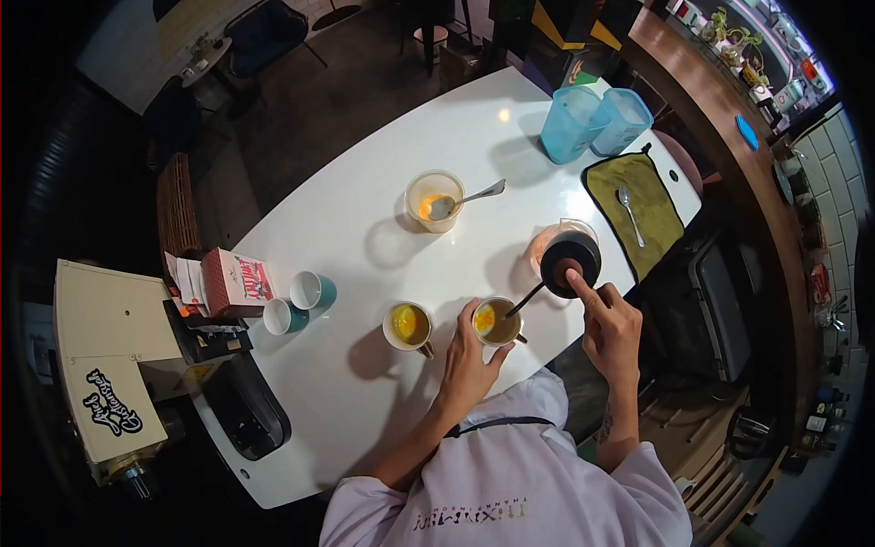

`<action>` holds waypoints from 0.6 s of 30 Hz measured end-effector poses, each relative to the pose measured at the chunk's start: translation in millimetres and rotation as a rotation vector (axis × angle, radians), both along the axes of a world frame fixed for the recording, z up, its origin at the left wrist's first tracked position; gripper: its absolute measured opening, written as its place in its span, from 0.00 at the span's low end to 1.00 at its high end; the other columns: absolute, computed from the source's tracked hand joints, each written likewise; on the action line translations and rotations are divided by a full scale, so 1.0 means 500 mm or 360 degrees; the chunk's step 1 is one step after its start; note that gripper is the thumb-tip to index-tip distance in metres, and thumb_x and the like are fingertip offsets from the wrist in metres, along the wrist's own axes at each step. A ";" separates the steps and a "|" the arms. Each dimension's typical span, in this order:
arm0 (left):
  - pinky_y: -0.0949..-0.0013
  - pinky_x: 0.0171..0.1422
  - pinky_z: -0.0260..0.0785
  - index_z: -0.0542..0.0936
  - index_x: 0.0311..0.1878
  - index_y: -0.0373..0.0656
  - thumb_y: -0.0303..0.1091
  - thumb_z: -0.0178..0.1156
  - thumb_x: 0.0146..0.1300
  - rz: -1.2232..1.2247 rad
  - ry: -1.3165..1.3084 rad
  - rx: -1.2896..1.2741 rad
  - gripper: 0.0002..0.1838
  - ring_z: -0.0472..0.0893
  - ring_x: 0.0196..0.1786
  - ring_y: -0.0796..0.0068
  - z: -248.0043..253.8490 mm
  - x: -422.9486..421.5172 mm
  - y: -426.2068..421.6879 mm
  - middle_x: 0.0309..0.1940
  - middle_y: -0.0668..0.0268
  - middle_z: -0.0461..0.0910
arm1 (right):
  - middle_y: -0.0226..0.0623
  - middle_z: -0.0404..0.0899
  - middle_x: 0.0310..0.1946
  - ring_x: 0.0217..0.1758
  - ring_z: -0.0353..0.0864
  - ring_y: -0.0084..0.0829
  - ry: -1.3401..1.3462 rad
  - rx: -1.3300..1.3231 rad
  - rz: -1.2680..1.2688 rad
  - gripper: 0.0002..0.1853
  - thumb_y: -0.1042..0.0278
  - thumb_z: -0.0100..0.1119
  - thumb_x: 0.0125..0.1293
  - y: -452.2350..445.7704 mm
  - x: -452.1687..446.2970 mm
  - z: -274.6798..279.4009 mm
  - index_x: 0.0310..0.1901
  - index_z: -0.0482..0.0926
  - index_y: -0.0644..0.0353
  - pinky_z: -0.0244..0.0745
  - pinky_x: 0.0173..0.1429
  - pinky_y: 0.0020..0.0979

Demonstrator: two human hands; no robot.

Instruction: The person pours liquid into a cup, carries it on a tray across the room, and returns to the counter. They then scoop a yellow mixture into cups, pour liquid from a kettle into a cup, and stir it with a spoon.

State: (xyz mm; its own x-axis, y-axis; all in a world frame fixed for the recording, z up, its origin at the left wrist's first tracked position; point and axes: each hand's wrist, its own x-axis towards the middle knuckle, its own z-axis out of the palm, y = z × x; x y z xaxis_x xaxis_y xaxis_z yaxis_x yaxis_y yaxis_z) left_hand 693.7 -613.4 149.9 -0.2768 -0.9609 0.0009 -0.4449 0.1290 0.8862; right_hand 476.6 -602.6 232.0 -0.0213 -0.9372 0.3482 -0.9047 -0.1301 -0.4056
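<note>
Round dark kettle (571, 264) is up over the smooth white table (333, 214), near the clear carafe (540, 244); its skinny curved spout runs diagonally leftward and bodyward into a round mug (498, 323); right hand's (611, 330) index presses the lid, grip hidden; left hand's (467, 366) thumb and fingers spread around the mug.

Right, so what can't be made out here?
All in the head view:
Inside the kettle: covered by its lid.
Right hand: lower fingers hidden by the hand itself.
Glass pitcher: partly behind the kettle.
Flow from the spout: too fine to tell.
Bottles near the right edge: labels too small and dark.
</note>
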 end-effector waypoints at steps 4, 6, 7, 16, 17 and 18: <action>0.52 0.73 0.65 0.56 0.71 0.37 0.32 0.77 0.54 0.0023 0.0207 -0.0117 0.47 0.72 0.69 0.44 -0.022 -0.002 -0.005 0.66 0.43 0.69 | 0.36 0.72 0.25 0.24 0.74 0.36 0.0056 -0.0007 0.0017 0.43 0.87 0.63 0.47 0.004 0.002 -0.002 0.67 0.79 0.35 0.71 0.30 0.37; 0.53 0.72 0.66 0.57 0.70 0.37 0.33 0.78 0.53 0.0028 0.0226 -0.0110 0.48 0.73 0.69 0.47 -0.030 -0.003 -0.008 0.65 0.44 0.70 | 0.36 0.72 0.25 0.24 0.74 0.36 0.0062 -0.0007 0.0020 0.43 0.86 0.63 0.48 0.005 0.005 -0.002 0.66 0.79 0.35 0.71 0.30 0.37; 0.54 0.71 0.67 0.58 0.70 0.38 0.33 0.79 0.51 0.0033 0.0245 -0.0101 0.48 0.74 0.68 0.49 -0.031 -0.003 -0.010 0.65 0.46 0.71 | 0.36 0.72 0.25 0.24 0.74 0.36 0.0067 -0.0007 0.0023 0.42 0.86 0.63 0.48 0.005 0.007 -0.003 0.66 0.79 0.35 0.71 0.30 0.37; 0.59 0.65 0.73 0.62 0.67 0.39 0.29 0.81 0.48 -0.0100 0.0434 -0.0118 0.46 0.78 0.62 0.57 -0.066 -0.013 -0.037 0.60 0.52 0.74 | 0.36 0.71 0.25 0.23 0.73 0.36 0.0097 -0.0072 -0.0037 0.42 0.87 0.63 0.50 -0.002 0.008 -0.008 0.66 0.79 0.33 0.71 0.30 0.37; 0.59 0.65 0.73 0.62 0.67 0.39 0.29 0.81 0.48 -0.0097 0.0436 -0.0119 0.46 0.78 0.62 0.57 -0.066 -0.014 -0.038 0.60 0.52 0.74 | 0.36 0.71 0.25 0.23 0.73 0.36 0.0099 -0.0073 -0.0034 0.42 0.87 0.63 0.50 -0.002 0.007 -0.008 0.66 0.79 0.33 0.71 0.30 0.37; 0.59 0.64 0.73 0.61 0.67 0.39 0.29 0.81 0.49 -0.0106 0.0427 -0.0137 0.46 0.79 0.62 0.57 -0.066 -0.014 -0.038 0.59 0.53 0.74 | 0.36 0.71 0.25 0.23 0.73 0.36 0.0108 -0.0078 -0.0048 0.42 0.87 0.63 0.49 -0.001 0.004 -0.007 0.66 0.79 0.33 0.71 0.30 0.38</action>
